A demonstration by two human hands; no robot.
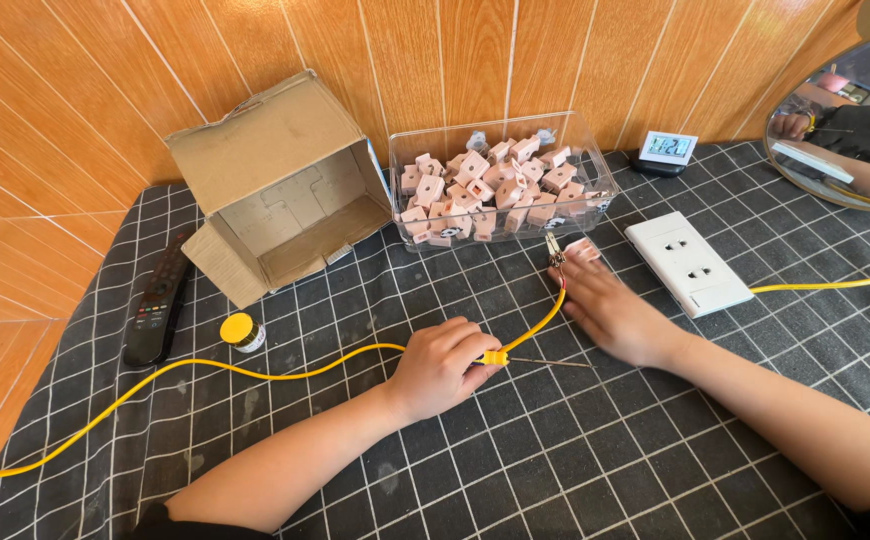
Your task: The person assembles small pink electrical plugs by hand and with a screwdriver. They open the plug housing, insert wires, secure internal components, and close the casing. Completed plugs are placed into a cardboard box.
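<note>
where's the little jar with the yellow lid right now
In the head view the small yellow-lidded jar stands on the checked cloth at the left, between the black remote control and the left hand, just below the open cardboard box.

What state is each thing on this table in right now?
Brown cardboard box: on its side, open, empty.
Clear plastic bin: open, holding pink plug parts.
Yellow wire: stripped end by right hand.
Yellow-handled tool: gripped in left hand.
Yellow-lidded jar: closed.

My left hand is curled in a fist, near; my right hand lies flat, fingers extended far.
</note>
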